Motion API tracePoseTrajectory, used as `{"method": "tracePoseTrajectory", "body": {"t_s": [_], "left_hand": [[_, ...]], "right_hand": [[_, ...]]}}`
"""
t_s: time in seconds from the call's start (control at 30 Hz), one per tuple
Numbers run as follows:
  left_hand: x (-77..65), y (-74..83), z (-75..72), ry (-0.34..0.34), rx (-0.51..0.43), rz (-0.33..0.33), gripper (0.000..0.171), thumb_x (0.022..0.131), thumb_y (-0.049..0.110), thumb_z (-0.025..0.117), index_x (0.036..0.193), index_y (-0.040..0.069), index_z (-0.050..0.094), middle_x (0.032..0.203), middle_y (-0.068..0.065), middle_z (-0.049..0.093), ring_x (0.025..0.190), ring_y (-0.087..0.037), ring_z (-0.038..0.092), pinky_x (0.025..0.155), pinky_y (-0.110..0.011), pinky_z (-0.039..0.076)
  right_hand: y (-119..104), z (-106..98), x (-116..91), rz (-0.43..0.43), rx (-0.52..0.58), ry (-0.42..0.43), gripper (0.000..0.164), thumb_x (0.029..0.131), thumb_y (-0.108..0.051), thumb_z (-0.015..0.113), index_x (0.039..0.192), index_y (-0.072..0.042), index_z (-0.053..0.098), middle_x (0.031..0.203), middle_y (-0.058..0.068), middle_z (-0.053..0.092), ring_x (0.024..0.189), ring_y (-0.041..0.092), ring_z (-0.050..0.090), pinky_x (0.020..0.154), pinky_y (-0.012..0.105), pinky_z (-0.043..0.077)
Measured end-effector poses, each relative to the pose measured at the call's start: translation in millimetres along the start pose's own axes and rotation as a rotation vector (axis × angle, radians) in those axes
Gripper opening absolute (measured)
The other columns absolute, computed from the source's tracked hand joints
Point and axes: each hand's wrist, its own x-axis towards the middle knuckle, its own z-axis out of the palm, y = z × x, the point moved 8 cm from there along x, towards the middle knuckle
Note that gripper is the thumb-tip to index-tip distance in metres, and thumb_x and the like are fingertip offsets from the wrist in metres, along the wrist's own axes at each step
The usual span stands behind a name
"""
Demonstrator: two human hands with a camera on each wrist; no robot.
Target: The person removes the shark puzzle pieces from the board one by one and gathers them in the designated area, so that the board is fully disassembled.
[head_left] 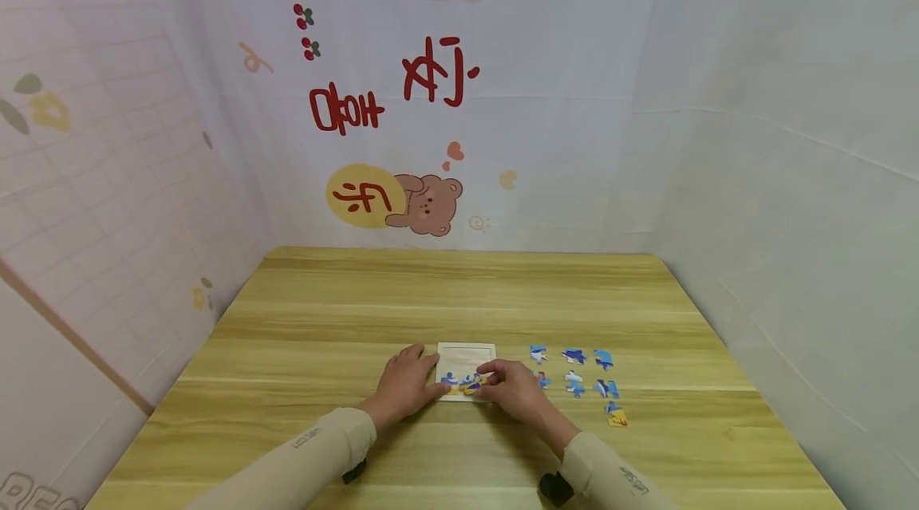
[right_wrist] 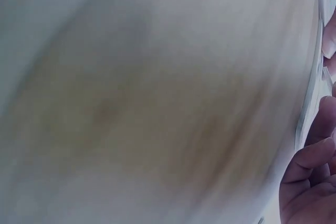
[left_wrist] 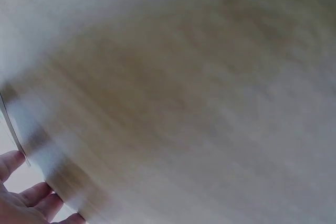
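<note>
A shallow white puzzle tray (head_left: 465, 355) lies on the table, with a few blue pieces (head_left: 449, 381) along its near side. My left hand (head_left: 404, 384) rests at the tray's left edge, thumb by the near left corner; its fingertips also show low in the left wrist view. Over the near right part of the tray, my right hand (head_left: 518, 392) pinches a blue and yellow puzzle piece (head_left: 471, 388) between thumb and fingers. The right wrist view catches only curled fingers (right_wrist: 310, 161) beside the tray's edge, with the piece hidden.
Right of the tray, several loose puzzle pieces (head_left: 574, 385) are laid out in rough rows on the wood-grain table (head_left: 345, 294). A yellow and blue piece (head_left: 616, 415) is nearest to me there. White printed cloth (head_left: 560, 135) encloses the table's back and sides.
</note>
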Motion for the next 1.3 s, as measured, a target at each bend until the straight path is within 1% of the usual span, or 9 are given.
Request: {"method": "tracePoseTrajectory", "body": {"t_s": [0.1, 0.23, 0.47, 0.73, 0.87, 1.07, 1.13, 1.3], "left_hand": [[0.6, -0.5, 0.9, -0.001, -0.003, -0.004, 0.061, 0.09, 0.042, 0.072, 0.132, 0.0, 0.061, 0.138, -0.028, 0.05, 0.13, -0.044, 0.044, 0.103, -0.061, 0.034], [-0.1, -0.4, 2.0, -0.004, 0.001, -0.005, 0.061, 0.089, 0.042, 0.072, 0.131, 0.0, 0.062, 0.137, -0.027, 0.05, 0.129, -0.044, 0.045, 0.103, -0.061, 0.035], [0.6, -0.8, 2.7, 0.0, -0.012, -0.002, 0.06, 0.089, 0.041, 0.072, 0.131, -0.001, 0.062, 0.137, -0.027, 0.05, 0.129, -0.044, 0.045, 0.103, -0.062, 0.034], [1.3, -1.6, 4.0, 0.003, -0.007, -0.002, 0.061, 0.088, 0.041, 0.073, 0.131, -0.001, 0.062, 0.136, -0.027, 0.05, 0.127, -0.044, 0.046, 0.102, -0.062, 0.035], [1.7, -0.3, 3.5, 0.002, -0.002, -0.002, 0.061, 0.088, 0.041, 0.074, 0.13, -0.001, 0.062, 0.135, -0.027, 0.051, 0.126, -0.044, 0.047, 0.101, -0.062, 0.036], [2.8, -0.9, 3.9, -0.007, 0.0, -0.008, 0.061, 0.088, 0.041, 0.073, 0.131, 0.0, 0.062, 0.136, -0.027, 0.05, 0.127, -0.044, 0.046, 0.102, -0.062, 0.035], [3.0, -1.0, 3.5, -0.009, 0.0, -0.01, 0.061, 0.088, 0.041, 0.073, 0.131, 0.0, 0.062, 0.136, -0.027, 0.05, 0.128, -0.044, 0.046, 0.102, -0.062, 0.035], [2.9, -1.1, 2.9, -0.016, -0.005, -0.019, 0.061, 0.089, 0.041, 0.073, 0.132, 0.0, 0.061, 0.137, -0.028, 0.049, 0.129, -0.044, 0.045, 0.102, -0.062, 0.034]], "right_hand": [[1.5, -7.0, -4.6, -0.008, -0.003, 0.001, 0.033, 0.084, -0.007, 0.076, 0.115, 0.002, 0.068, 0.08, 0.002, 0.063, 0.061, 0.017, 0.06, 0.057, 0.03, 0.05], [6.8, -14.9, -9.2, 0.003, -0.018, 0.007, 0.032, 0.083, -0.006, 0.076, 0.113, 0.002, 0.068, 0.079, 0.001, 0.062, 0.059, 0.014, 0.057, 0.055, 0.03, 0.048], [14.5, -27.8, -18.5, 0.024, 0.002, 0.015, 0.031, 0.082, -0.003, 0.077, 0.112, 0.002, 0.068, 0.079, 0.002, 0.06, 0.059, 0.014, 0.058, 0.055, 0.031, 0.051], [24.0, -42.8, -31.6, 0.022, -0.01, -0.009, 0.031, 0.083, -0.003, 0.075, 0.112, 0.003, 0.068, 0.078, 0.002, 0.06, 0.059, 0.014, 0.056, 0.054, 0.029, 0.05], [32.1, -56.3, -39.3, 0.015, -0.009, -0.015, 0.032, 0.082, -0.003, 0.076, 0.112, 0.005, 0.067, 0.078, 0.002, 0.061, 0.058, 0.013, 0.055, 0.053, 0.028, 0.049], [43.6, -80.9, -55.4, -0.01, -0.055, -0.026, 0.036, 0.082, -0.006, 0.077, 0.113, 0.008, 0.067, 0.079, 0.003, 0.064, 0.056, 0.014, 0.055, 0.051, 0.027, 0.047], [48.7, -89.3, -60.0, -0.002, -0.065, -0.028, 0.037, 0.083, -0.006, 0.076, 0.115, 0.009, 0.066, 0.08, 0.003, 0.064, 0.057, 0.014, 0.056, 0.052, 0.028, 0.048], [60.4, -109.1, -67.7, 0.033, -0.101, 0.003, 0.037, 0.083, -0.008, 0.077, 0.115, 0.008, 0.067, 0.079, 0.003, 0.064, 0.059, 0.016, 0.056, 0.051, 0.028, 0.047]]}}
